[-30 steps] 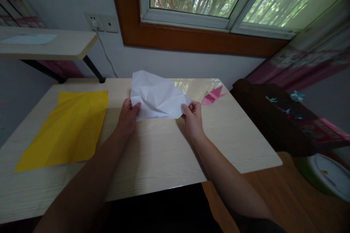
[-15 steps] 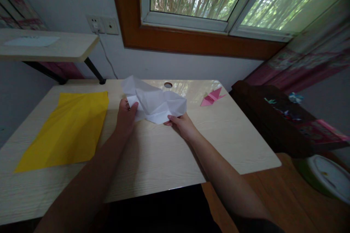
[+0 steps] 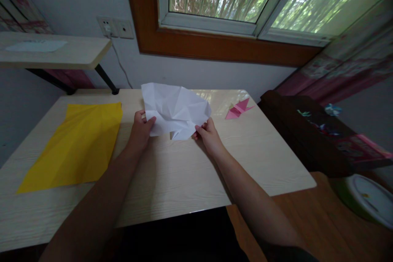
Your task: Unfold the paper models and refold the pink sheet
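**White paper held above the table: risks to the sheet**

White paper (image 3: 175, 110), heavily creased, was held just above the table (image 3: 184, 172). The left hand (image 3: 139, 129) pinched its lower left edge; the right hand (image 3: 208, 134) pinched its lower right corner. Uneven pulling could have torn a crease, and a loosened pinch might have let it sag toward the yellow sheet (image 3: 76, 143) or pink folded figure (image 3: 238, 109).
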